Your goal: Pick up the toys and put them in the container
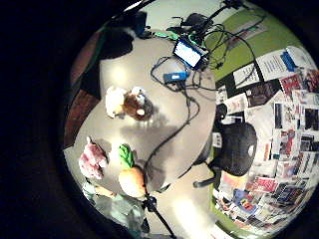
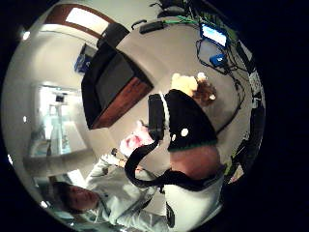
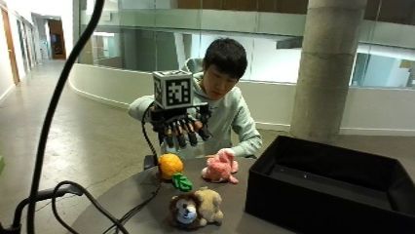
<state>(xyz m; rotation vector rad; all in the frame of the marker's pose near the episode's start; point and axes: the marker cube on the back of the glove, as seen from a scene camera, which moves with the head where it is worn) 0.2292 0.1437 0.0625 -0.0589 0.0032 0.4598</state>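
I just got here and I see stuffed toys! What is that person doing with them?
A person sits at a round table with the gloved right hand raised in the air above the toys, fingers pointing down, holding nothing. Three toys lie on the table: a plush carrot, a pink plush toy and a plush lion. The bare hand rests by the pink one. A black container stands beside them, and no toy shows inside it yet.

1. A round grey table (image 3: 129, 200) carries everything.
2. On it lie a plush lion (image 3: 195, 208), a plush carrot (image 3: 173, 170), and a pink plush toy (image 3: 219, 168).
3. A black container (image 3: 324, 187) stands beside them, with black cables (image 3: 139, 207) nearby.
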